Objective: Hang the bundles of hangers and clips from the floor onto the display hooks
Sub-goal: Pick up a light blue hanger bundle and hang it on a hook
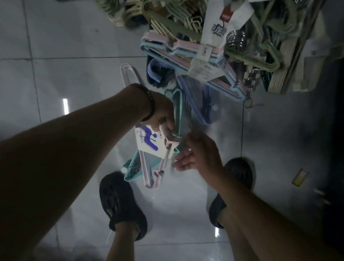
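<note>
Your left hand has its grip curled on the teal and pink hanger bundle, over the floor by your shoes. Your right hand is just beside it, grip spread. A pile of bundles lies far right.

Single view, head-worn and wide-angle. The camera looks steeply down over the person's own body at the tiled floor. Both forearms enter from the lower edge, with the shoes below them. Left hand, right hand and hanger bundle sit near frame centre, close to the lens. Hung hanger stock fills the upper right.
</note>
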The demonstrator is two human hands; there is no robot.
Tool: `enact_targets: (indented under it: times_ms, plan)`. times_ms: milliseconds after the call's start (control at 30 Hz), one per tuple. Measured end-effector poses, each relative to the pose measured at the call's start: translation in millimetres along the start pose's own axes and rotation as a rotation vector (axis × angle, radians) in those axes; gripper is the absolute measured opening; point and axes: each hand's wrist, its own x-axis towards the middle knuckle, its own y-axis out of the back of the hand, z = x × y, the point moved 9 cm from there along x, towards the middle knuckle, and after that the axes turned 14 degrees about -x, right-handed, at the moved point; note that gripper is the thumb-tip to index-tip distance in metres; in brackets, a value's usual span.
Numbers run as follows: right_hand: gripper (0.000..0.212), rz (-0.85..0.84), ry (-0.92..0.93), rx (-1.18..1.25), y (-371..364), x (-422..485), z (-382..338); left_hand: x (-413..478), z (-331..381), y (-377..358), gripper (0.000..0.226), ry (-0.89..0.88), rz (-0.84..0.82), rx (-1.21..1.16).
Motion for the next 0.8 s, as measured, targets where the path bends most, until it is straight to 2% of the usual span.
enact_targets:
  times_ms: [100,133,200,233,267,333,400,433,500,533,600,667,733,800]
  plan:
    - [0.034,0.087,-0.171,0.151,-8,7,31,0,25,0,0.050,0.032,-0.031,0.148]
    - [0.035,0.101,-0.237,0.218,-8,10,42,0,33,1,0.045,-0.024,0.081,0.206]
    - [0.037,0.088,-0.319,0.292,-8,17,61,-9,39,12,0.046,-0.124,0.528,0.242]
    - [0.037,0.064,-0.348,0.314,-8,18,70,-22,34,15,0.056,-0.097,0.752,0.160]
    - [0.036,0.033,-0.384,0.330,-10,18,77,-33,20,10,0.069,-0.020,0.924,0.011]
    - [0.035,-0.005,-0.439,0.378,-11,20,93,-45,-14,-21,0.089,0.204,1.084,-0.443]
    - [0.035,-0.004,-0.477,0.442,-6,23,107,-39,-44,-66,0.102,0.446,1.055,-0.849]
    - [0.036,-0.007,-0.491,0.472,-5,24,112,-32,-58,-90,0.106,0.539,0.973,-1.001]
    - [0.040,-0.026,-0.523,0.389,-1,26,125,-15,-69,-122,0.105,0.605,0.741,-1.216]
    - [0.043,-0.033,-0.562,0.236,1,27,131,-7,-68,-130,0.096,0.588,0.637,-1.279]
    - [0.048,0.064,-0.603,-0.155,20,36,145,6,-61,-130,0.073,0.502,0.557,-1.227]
    - [0.052,0.249,-0.503,-0.429,43,54,141,13,-55,-124,0.065,0.450,0.582,-1.087]
    - [0.051,0.280,-0.389,-0.634,48,70,135,17,-61,-127,0.080,0.456,0.615,-1.106]
    - [0.043,0.209,-0.280,-0.747,43,82,128,21,-75,-138,0.104,0.498,0.632,-1.217]
